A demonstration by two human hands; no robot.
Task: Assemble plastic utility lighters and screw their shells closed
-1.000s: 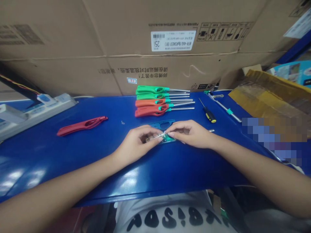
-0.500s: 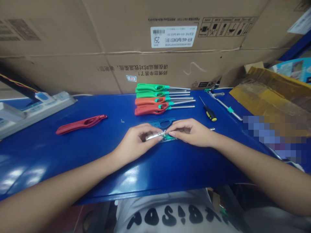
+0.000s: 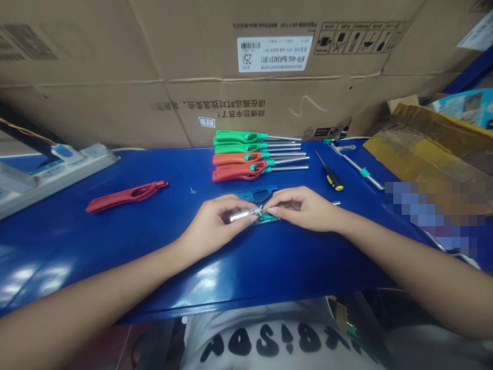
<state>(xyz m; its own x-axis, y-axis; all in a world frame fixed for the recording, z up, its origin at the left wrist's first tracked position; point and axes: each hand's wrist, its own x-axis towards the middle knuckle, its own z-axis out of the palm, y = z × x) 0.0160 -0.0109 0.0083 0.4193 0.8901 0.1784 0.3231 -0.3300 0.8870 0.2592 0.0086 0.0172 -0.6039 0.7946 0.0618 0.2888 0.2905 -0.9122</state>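
Observation:
My left hand (image 3: 215, 223) is closed, with thumb and fingers pinching a small clear, silvery lighter fuel tank (image 3: 241, 215). My right hand (image 3: 304, 209) is closed too, its thumb and fingertips meeting at the tank's white tip; what lies between them is too small to make out. Beneath the fingers lies an opened lighter, with a green trigger part (image 3: 266, 217) partly showing. Behind the hands rests a blue lighter shell half (image 3: 250, 195), partly covered by them. A metal tube end (image 3: 336, 203) sticks out beyond my right hand.
Several green, orange and red lighters (image 3: 239, 171) lie in a row behind. A dark red shell (image 3: 129, 197) and small screws (image 3: 193, 190) lie left; a screwdriver (image 3: 332, 178) and metal lighter tube (image 3: 362, 171) right. A power strip (image 3: 92, 159) and cardboard boxes (image 3: 431, 154) border the blue table (image 3: 231, 277).
The view has shifted very slightly. Both hands keep nearly the same pose around the fuel tank, and the things on the table stay where they were.

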